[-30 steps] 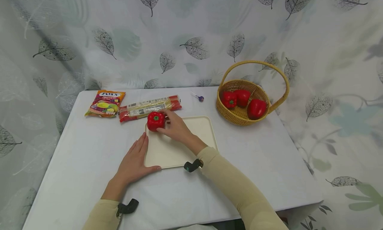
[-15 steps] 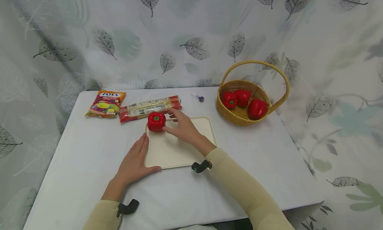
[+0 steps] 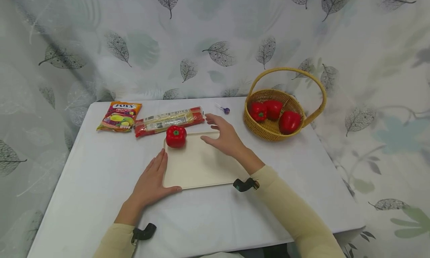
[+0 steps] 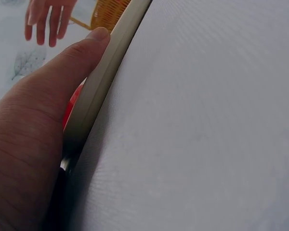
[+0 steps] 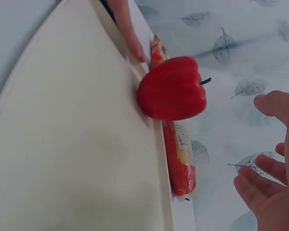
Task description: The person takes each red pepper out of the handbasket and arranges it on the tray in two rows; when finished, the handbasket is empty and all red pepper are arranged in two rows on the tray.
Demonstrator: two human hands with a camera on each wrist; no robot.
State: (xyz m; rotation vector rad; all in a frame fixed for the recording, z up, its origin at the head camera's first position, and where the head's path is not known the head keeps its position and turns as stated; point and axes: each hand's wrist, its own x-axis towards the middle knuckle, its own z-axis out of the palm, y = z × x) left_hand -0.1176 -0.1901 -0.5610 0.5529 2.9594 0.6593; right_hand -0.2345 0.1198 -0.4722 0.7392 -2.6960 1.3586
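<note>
Bell pepper (image 3: 176,136), red, at cream tray (image 3: 198,166)'s far left corner.
My left hand (image 3: 151,182), fingers straight, touches the tray's left edge; my right hand (image 3: 226,137) hovers, thumb and fingers apart.

Free room across the middle of the tray (image 3: 198,164), red pepper (image 3: 176,137) an obstacle far left

- Tray (image 3: 198,162): on table (image 3: 84,187), just right of left hand (image 3: 151,183), touching its thumb; partly below right hand (image 3: 224,136).
- Single pepper (image 3: 176,136): on tray's far-left corner, left of right hand, beyond left fingertips.
- Long packet (image 3: 169,121): behind single pepper, left of right hand.
- Snack bag (image 3: 120,117): left of packet, beyond left hand.
- Lollipop (image 3: 226,110): beyond right hand.
- Basket (image 3: 260,131): right of right hand, three peppers (image 3: 273,109) inside.
</note>
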